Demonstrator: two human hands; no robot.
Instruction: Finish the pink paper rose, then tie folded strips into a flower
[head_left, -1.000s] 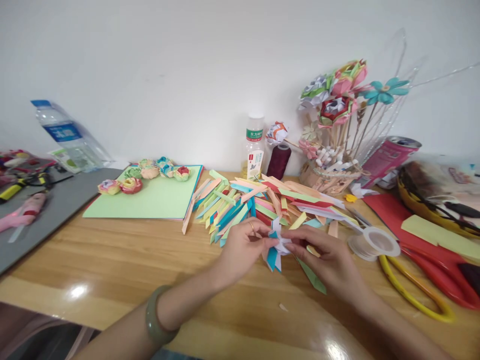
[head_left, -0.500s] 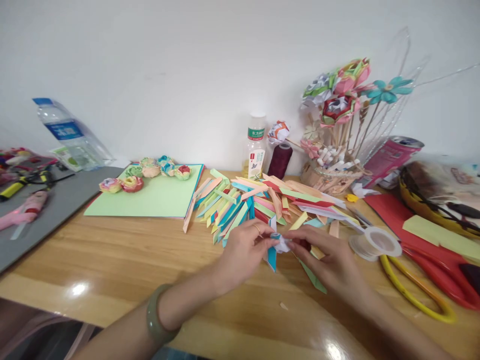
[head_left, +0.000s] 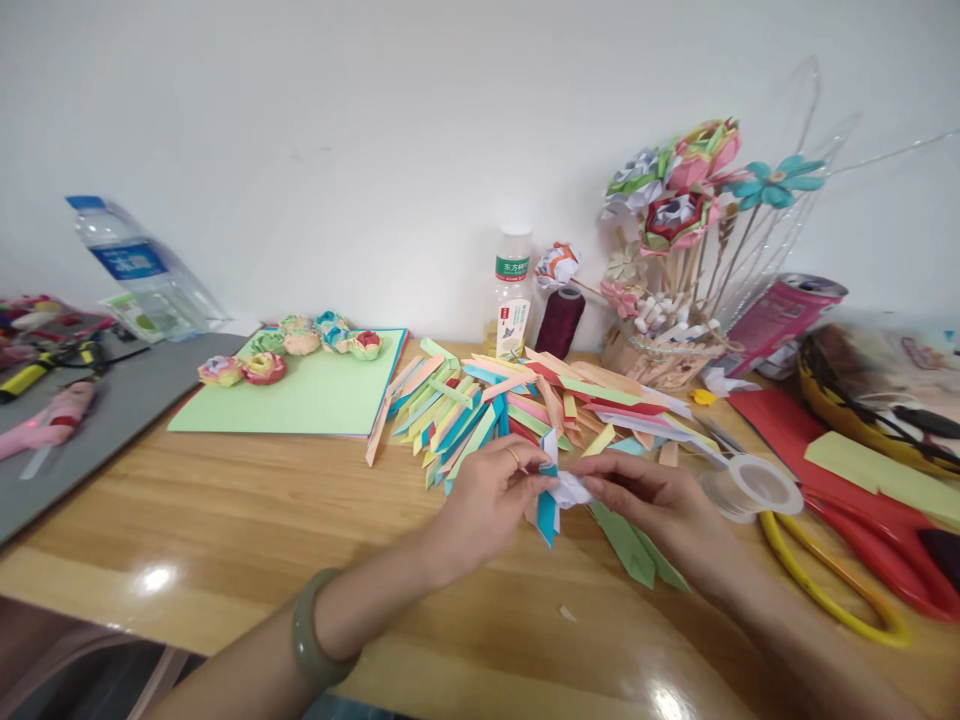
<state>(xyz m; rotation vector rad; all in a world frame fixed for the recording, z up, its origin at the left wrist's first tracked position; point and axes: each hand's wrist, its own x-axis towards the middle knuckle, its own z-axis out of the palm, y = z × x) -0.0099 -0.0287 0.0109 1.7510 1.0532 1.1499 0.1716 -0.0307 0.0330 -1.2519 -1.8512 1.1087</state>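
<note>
Above the front of the table, my left hand (head_left: pixel 487 505) pinches a blue and white folded paper piece (head_left: pixel 548 508) between thumb and fingertips. From the right, my right hand (head_left: pixel 660 505) closes its thumb and fingers on the white part of the same piece. Two pale green paper strips (head_left: pixel 634 550) show below my right hand; whether they touch it is unclear. Just behind both hands lies a heap of folded paper strips (head_left: pixel 472 410) in many colours. A green bangle (head_left: pixel 319 630) circles my left wrist.
Paper flowers (head_left: pixel 264 367) sit on green paper (head_left: pixel 292 405) at left. To the right are a ribbon spool (head_left: pixel 757 487), red-handled scissors (head_left: pixel 885 545) and a yellow loop (head_left: pixel 832 585). A bottle (head_left: pixel 512 295), thread cone (head_left: pixel 560 322) and flower basket (head_left: pixel 660 355) stand by the wall.
My right hand has shifted slightly right, and more of the white paper shows between the hands. The pale green strips below are more exposed. My left hand has barely moved.
</note>
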